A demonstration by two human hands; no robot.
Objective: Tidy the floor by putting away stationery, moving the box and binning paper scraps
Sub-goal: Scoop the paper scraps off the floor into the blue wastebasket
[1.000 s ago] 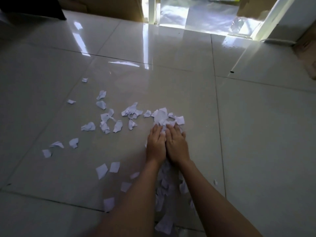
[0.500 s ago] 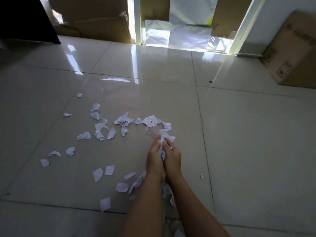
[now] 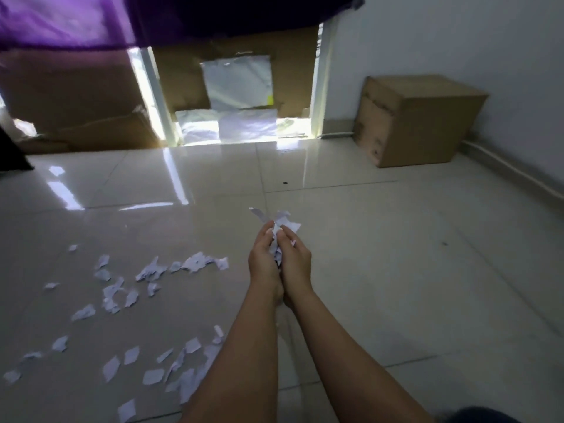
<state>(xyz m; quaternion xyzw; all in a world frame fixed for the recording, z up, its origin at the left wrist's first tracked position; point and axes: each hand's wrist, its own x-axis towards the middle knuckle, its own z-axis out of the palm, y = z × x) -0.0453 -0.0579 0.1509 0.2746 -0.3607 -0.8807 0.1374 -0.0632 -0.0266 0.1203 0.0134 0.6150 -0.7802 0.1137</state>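
My left hand (image 3: pixel 263 260) and my right hand (image 3: pixel 295 260) are pressed together above the floor, cupped around a bunch of white paper scraps (image 3: pixel 280 222) that stick out past the fingertips. Several more torn paper scraps (image 3: pixel 152 271) lie scattered on the pale tiled floor (image 3: pixel 396 270) to the left of my hands, and others (image 3: pixel 183 374) lie near my left forearm. A brown cardboard box (image 3: pixel 412 120) stands against the white wall at the far right.
Flattened cardboard sheets (image 3: pixel 82 102) and white plastic sheets (image 3: pixel 238 83) lean against the window frame at the back. Purple cloth (image 3: pixel 67 19) hangs across the top. A pipe (image 3: pixel 518 172) runs along the right wall's base. A dark object (image 3: pixel 9 151) sits at the far left.
My hands scooped scraps from the floor pile, closed around them and lifted them off the tiles. The view tilted up, bringing the box and the back wall into sight.
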